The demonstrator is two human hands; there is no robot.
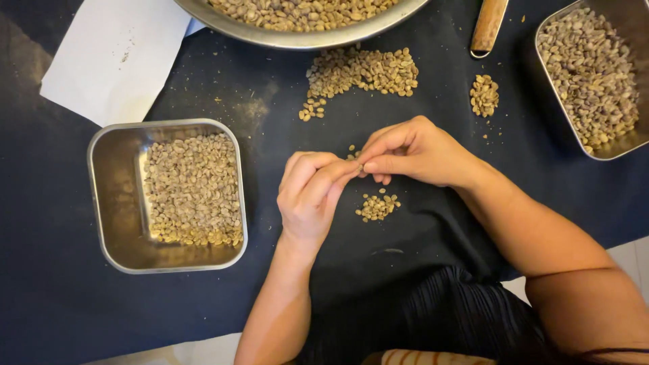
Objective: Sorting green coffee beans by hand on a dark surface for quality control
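Observation:
My left hand [311, 196] and my right hand [416, 152] meet fingertip to fingertip over a dark blue cloth [61, 297], pinching a single pale green bean [361, 166] between them. Just below the hands lies a small heap of beans [377, 206]. A few loose beans [351, 153] show behind my fingers. A larger spread of beans [362, 71] lies farther away, with a small cluster [312, 109] trailing from it and a separate little pile [484, 95] to the right.
A square steel tray [111, 203] of beans sits at the left. Another steel tray [625, 150] of beans is at the top right. A large round steel bowl [297, 39] of beans is at the top. White paper [111, 57] and a wooden handle [488, 26] lie nearby.

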